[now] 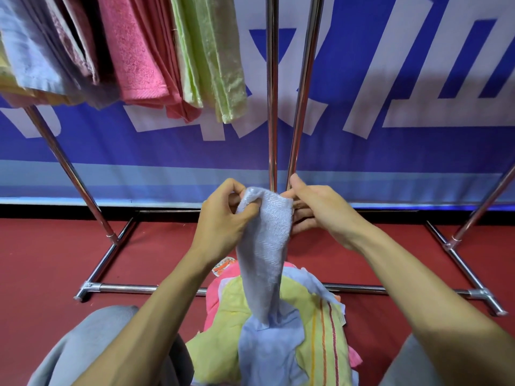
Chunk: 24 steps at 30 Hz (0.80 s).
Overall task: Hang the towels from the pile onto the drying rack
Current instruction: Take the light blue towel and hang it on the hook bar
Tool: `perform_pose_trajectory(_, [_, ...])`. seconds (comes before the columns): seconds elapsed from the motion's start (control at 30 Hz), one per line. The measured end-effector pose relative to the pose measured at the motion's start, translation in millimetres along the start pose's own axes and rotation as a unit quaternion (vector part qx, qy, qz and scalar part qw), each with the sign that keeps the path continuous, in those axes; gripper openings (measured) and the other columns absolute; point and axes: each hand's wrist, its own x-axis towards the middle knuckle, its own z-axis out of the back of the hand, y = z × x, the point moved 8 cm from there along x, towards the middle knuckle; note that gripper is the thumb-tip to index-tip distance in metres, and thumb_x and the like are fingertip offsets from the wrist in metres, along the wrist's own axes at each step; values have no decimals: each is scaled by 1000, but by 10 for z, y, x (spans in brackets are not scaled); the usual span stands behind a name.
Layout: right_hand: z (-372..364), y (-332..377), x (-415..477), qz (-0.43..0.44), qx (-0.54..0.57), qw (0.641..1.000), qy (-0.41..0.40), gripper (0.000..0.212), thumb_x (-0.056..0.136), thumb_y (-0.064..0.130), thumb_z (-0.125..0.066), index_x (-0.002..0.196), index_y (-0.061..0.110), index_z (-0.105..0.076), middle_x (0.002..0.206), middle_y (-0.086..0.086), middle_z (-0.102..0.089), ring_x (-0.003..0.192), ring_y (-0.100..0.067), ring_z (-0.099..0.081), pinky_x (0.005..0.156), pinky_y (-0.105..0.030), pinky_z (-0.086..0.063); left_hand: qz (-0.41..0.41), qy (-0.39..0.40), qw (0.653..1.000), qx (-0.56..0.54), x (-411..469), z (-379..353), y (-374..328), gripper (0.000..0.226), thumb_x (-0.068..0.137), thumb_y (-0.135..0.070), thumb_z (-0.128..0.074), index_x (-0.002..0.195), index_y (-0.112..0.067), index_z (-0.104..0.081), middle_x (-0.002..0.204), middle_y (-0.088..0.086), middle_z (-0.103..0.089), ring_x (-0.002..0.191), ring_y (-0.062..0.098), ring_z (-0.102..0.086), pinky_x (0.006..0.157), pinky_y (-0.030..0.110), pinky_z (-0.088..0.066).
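Before the drying rack [271, 107], seen from the head view: you hold a pale blue towel [264, 246] up by its top edge, one hand at each corner. Your left hand [225, 218] has its grip clamped on the left corner, with the thumb and curled fingers pinching a fold of cloth. Your right hand [320, 210] grips the right corner, thumb on top and fingers curled behind the fabric.

The towel hangs bunched and narrow between your forearms. Its lower end reaches down to the pile [231, 307], which lies on the red floor [41, 260] between your grey-clad knees [92, 344]. Yellow, pink and blue cloths show in the pile, among them a yellow striped towel [323, 344] with orange and red lines.

Just behind your hands stand the rack's two chrome uprights, close together, and its base bars rest on the floor. At upper left a pink towel [133, 57], a green towel [214, 59] and a lavender towel [25, 51] hang from the rack. A blue and white banner [390, 151] covers the wall beyond.
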Motion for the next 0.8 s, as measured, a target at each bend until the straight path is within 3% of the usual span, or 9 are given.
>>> perform_pose_trajectory(0.07, [-21, 64, -21, 29, -38, 999, 19, 34, 91, 42, -56, 88, 12, -70, 80, -8, -64, 72, -18, -59, 67, -34, -54, -2, 2, 1000, -2, -2, 13, 5, 19, 81, -13, -67, 76, -12, -49, 73, 15, -67, 62, 11, -49, 60, 32, -44])
perform_pose_trajectory(0.17, [-4, 82, -28, 64, -93, 993, 22, 20, 84, 23, -71, 92, 5, -70, 74, -10, -62, 65, -16, -56, 57, -24, -50, -11, 5, 1000, -5, 0, 16, 0, 23, 83, -14, -70, 75, -11, -48, 74, 19, -67, 62, 12, -50, 58, 31, -45])
perform_pose_trajectory(0.3, [62, 67, -6, 51, -55, 997, 4, 11, 83, 4, -71, 91, -2, -67, 63, -15, -61, 51, -18, -57, 50, -22, -51, 2, 18, 999, -30, 27, 18, 49, 22, 80, -25, -73, 80, -18, -53, 77, 23, -67, 66, 15, -55, 62, 37, -49])
perform_pose_trajectory(0.4, [176, 107, 1, 52, 9, 998, -24, 15, 78, -5, -71, 92, -3, -65, 66, -13, -63, 51, -16, -58, 53, -20, -52, 33, 49, 995, -75, 29, -34, 48, 19, 82, -10, -72, 95, -21, -64, 82, 11, -74, 73, 10, -64, 72, 33, -52])
perform_pose_trajectory(0.47, [209, 212, -13, 61, 21, 997, -41, 19, 76, -8, -72, 94, -4, -65, 71, -15, -64, 55, -17, -59, 55, -20, -53, 38, 75, 992, -100, 30, -52, -9, 23, 84, -6, -69, 105, -13, -67, 89, 1, -75, 81, 5, -67, 75, 23, -53])
perform_pose_trajectory(0.63, [254, 808, -85, 110, 62, 989, -77, 17, 75, -7, -72, 92, -3, -68, 77, -16, -65, 56, -14, -62, 60, -20, -55, -5, 47, 989, -143, 151, 144, -441, 9, 87, -9, -66, 94, -9, -71, 83, -4, -73, 76, 3, -64, 69, 17, -50])
perform_pose_trajectory(0.8, [347, 1636, -227, 164, 118, 975, -94, 11, 81, -7, -67, 89, -1, -68, 73, -9, -64, 55, -10, -62, 57, -17, -54, -75, 35, 986, -148, 411, 395, -1196, 4, 94, -18, -58, 94, -14, -61, 87, -1, -61, 79, 5, -55, 72, 20, -46])
